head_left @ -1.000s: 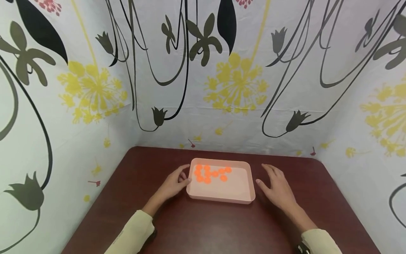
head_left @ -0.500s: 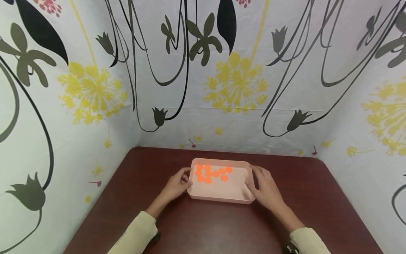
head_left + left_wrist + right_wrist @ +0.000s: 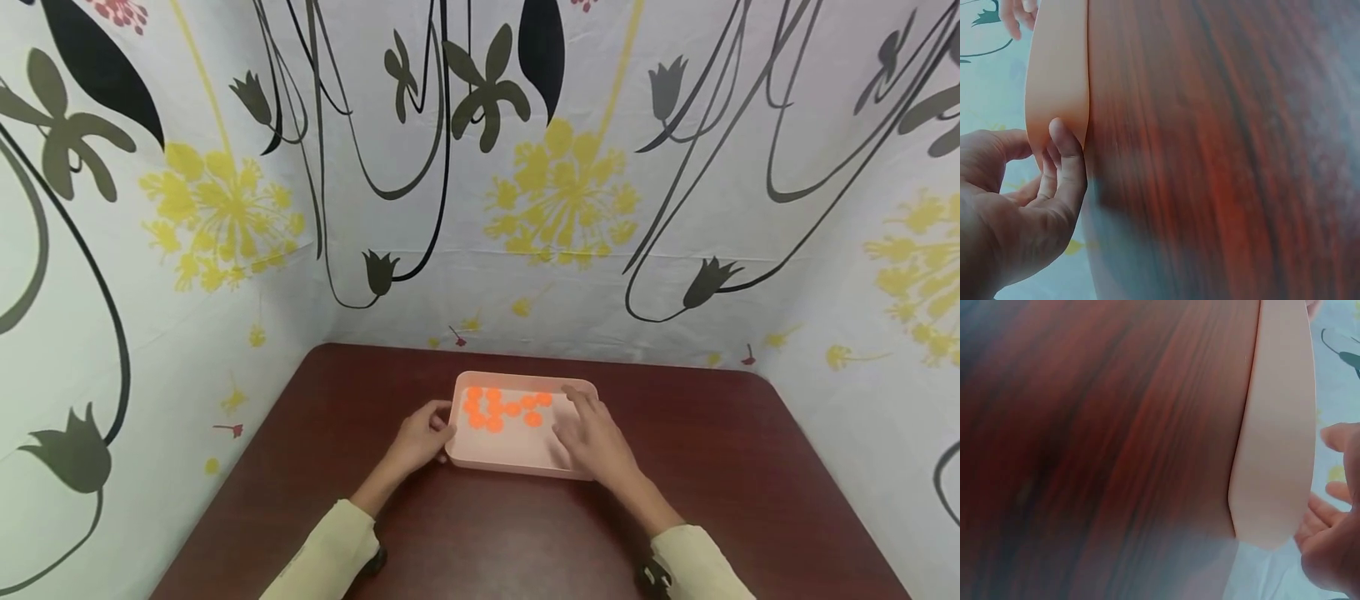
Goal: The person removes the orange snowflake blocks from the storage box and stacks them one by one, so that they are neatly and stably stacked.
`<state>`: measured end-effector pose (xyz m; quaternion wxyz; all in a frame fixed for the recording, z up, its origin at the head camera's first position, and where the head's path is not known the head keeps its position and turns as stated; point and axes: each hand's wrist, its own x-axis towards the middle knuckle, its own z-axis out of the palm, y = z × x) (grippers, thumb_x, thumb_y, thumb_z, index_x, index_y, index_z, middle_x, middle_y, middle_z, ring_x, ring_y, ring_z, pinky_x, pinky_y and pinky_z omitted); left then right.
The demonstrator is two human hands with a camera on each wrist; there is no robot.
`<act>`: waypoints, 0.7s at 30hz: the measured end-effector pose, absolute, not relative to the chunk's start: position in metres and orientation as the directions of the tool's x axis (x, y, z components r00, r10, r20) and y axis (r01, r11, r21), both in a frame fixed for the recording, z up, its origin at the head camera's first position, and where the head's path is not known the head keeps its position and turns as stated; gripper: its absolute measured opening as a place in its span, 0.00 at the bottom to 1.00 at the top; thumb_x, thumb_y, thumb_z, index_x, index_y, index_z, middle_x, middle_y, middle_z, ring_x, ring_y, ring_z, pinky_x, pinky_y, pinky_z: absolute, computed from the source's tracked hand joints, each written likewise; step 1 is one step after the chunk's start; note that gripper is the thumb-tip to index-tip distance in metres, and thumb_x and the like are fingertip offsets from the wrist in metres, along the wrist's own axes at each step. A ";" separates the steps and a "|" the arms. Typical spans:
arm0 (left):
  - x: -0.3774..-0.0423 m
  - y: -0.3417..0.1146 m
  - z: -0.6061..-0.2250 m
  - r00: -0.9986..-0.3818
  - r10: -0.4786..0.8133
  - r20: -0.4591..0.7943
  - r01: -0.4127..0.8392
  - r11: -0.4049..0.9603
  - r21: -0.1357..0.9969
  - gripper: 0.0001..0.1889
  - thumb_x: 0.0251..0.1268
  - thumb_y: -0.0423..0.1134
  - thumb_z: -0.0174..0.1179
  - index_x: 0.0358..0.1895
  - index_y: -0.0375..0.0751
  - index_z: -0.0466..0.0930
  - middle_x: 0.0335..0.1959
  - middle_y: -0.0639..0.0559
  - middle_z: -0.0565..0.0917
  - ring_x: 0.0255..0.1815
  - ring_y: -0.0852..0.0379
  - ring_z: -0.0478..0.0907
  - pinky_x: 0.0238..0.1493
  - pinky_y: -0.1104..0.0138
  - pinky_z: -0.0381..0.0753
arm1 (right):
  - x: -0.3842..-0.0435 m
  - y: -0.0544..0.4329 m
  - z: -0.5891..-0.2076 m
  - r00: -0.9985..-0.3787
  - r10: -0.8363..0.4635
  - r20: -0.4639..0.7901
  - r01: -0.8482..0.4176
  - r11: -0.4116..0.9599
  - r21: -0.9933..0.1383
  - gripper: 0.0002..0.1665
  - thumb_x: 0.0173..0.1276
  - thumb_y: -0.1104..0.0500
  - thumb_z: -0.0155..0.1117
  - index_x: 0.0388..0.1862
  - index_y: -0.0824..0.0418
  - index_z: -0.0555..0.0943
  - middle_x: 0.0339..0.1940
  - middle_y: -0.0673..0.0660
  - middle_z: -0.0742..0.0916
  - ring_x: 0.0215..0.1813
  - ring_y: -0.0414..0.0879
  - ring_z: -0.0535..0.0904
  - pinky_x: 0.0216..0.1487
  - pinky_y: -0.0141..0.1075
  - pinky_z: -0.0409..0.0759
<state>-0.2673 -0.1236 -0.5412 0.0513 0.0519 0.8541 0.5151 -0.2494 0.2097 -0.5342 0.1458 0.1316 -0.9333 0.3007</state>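
A shallow pale pink tray [image 3: 502, 450] lies on the dark red-brown table. Several flat orange discs [image 3: 493, 408] are grouped in its left and upper middle part. My left hand [image 3: 417, 439] grips the tray's left end; in the left wrist view the thumb is at the rim and the fingers [image 3: 1071, 165] lie along the outer wall. My right hand [image 3: 602, 442] hovers over the tray's right part, its fingers loosely extended and holding nothing. The right wrist view shows this hand [image 3: 1335, 531] beyond the tray's front wall [image 3: 1275, 437].
The wood-grained table [image 3: 517, 542] stretches around the tray on all sides. Behind it and to both sides hangs white cloth [image 3: 480, 217] printed with yellow, grey and black flowers. Light sleeves [image 3: 330, 546] cover both forearms, with a dark band at each wrist.
My right hand has moved left, from beside the tray's right edge to over its inside. The left hand has stayed at the left end. The discs keep their places in the tray.
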 end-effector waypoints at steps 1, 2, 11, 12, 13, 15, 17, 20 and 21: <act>-0.267 -0.124 -0.541 -0.989 0.140 -0.041 0.028 0.458 0.889 0.26 0.73 0.36 0.64 0.72 0.38 0.75 0.34 0.44 0.86 0.18 0.56 0.82 0.23 0.61 0.88 | -0.251 0.208 -0.535 -0.927 -0.155 0.342 -0.326 0.785 -0.526 0.41 0.72 0.51 0.73 0.81 0.55 0.69 0.69 0.61 0.81 0.63 0.62 0.81 0.55 0.61 0.85; -0.267 -0.124 -0.541 -0.989 0.144 -0.040 0.030 0.452 0.891 0.26 0.73 0.36 0.64 0.72 0.38 0.75 0.34 0.44 0.86 0.18 0.57 0.81 0.23 0.61 0.88 | -0.252 0.206 -0.536 -0.930 -0.154 0.333 -0.320 0.785 -0.530 0.41 0.72 0.52 0.73 0.81 0.56 0.69 0.67 0.62 0.81 0.61 0.61 0.83 0.54 0.60 0.86; -0.267 -0.126 -0.541 -0.983 0.171 -0.072 0.005 0.411 0.911 0.26 0.76 0.37 0.62 0.74 0.38 0.73 0.23 0.47 0.81 0.17 0.57 0.76 0.21 0.66 0.83 | -0.265 0.195 -0.537 -0.972 -0.133 0.192 -0.218 0.813 -0.540 0.40 0.71 0.55 0.73 0.78 0.62 0.70 0.51 0.63 0.89 0.51 0.55 0.87 0.48 0.53 0.88; -0.267 -0.126 -0.541 -0.982 0.170 -0.076 -0.001 0.405 0.914 0.26 0.76 0.37 0.62 0.74 0.38 0.73 0.23 0.46 0.82 0.17 0.57 0.77 0.21 0.65 0.83 | -0.267 0.194 -0.536 -0.978 -0.118 0.172 -0.194 0.821 -0.537 0.39 0.71 0.55 0.73 0.78 0.62 0.71 0.49 0.61 0.90 0.49 0.54 0.87 0.48 0.53 0.88; -0.268 -0.127 -0.542 -0.982 0.170 -0.077 -0.003 0.401 0.916 0.26 0.76 0.37 0.61 0.74 0.38 0.72 0.23 0.45 0.82 0.17 0.57 0.77 0.21 0.65 0.83 | -0.268 0.193 -0.535 -0.983 -0.100 0.155 -0.169 0.830 -0.531 0.39 0.71 0.56 0.73 0.77 0.61 0.72 0.46 0.60 0.91 0.46 0.52 0.88 0.47 0.52 0.88; -0.269 -0.127 -0.543 -0.983 0.164 -0.082 -0.011 0.392 0.920 0.26 0.76 0.37 0.61 0.74 0.39 0.73 0.24 0.43 0.83 0.17 0.57 0.78 0.20 0.65 0.84 | -0.271 0.191 -0.533 -0.991 -0.065 0.120 -0.119 0.844 -0.523 0.38 0.70 0.56 0.74 0.76 0.59 0.73 0.41 0.56 0.91 0.40 0.49 0.86 0.43 0.50 0.87; -0.270 -0.127 -0.544 -0.983 0.160 -0.085 -0.016 0.390 0.921 0.25 0.77 0.38 0.61 0.74 0.39 0.73 0.24 0.42 0.84 0.16 0.57 0.78 0.20 0.64 0.85 | -0.275 0.189 -0.532 -0.994 -0.049 0.100 -0.094 0.844 -0.528 0.36 0.69 0.56 0.75 0.75 0.58 0.75 0.36 0.54 0.90 0.35 0.46 0.84 0.40 0.47 0.85; -0.272 -0.127 -0.547 -0.982 0.164 -0.095 -0.024 0.393 0.919 0.25 0.78 0.39 0.60 0.75 0.41 0.72 0.22 0.44 0.83 0.16 0.56 0.79 0.19 0.63 0.86 | -0.281 0.187 -0.535 -0.994 -0.070 0.087 -0.108 0.820 -0.562 0.34 0.69 0.56 0.76 0.72 0.59 0.77 0.32 0.53 0.88 0.31 0.44 0.81 0.36 0.42 0.82; -0.272 -0.127 -0.548 -0.980 0.169 -0.100 -0.025 0.396 0.918 0.25 0.78 0.39 0.59 0.75 0.42 0.72 0.21 0.46 0.83 0.15 0.56 0.78 0.19 0.63 0.86 | -0.282 0.186 -0.537 -0.992 -0.087 0.091 -0.124 0.811 -0.572 0.33 0.68 0.57 0.77 0.71 0.59 0.78 0.31 0.53 0.88 0.30 0.44 0.80 0.36 0.40 0.81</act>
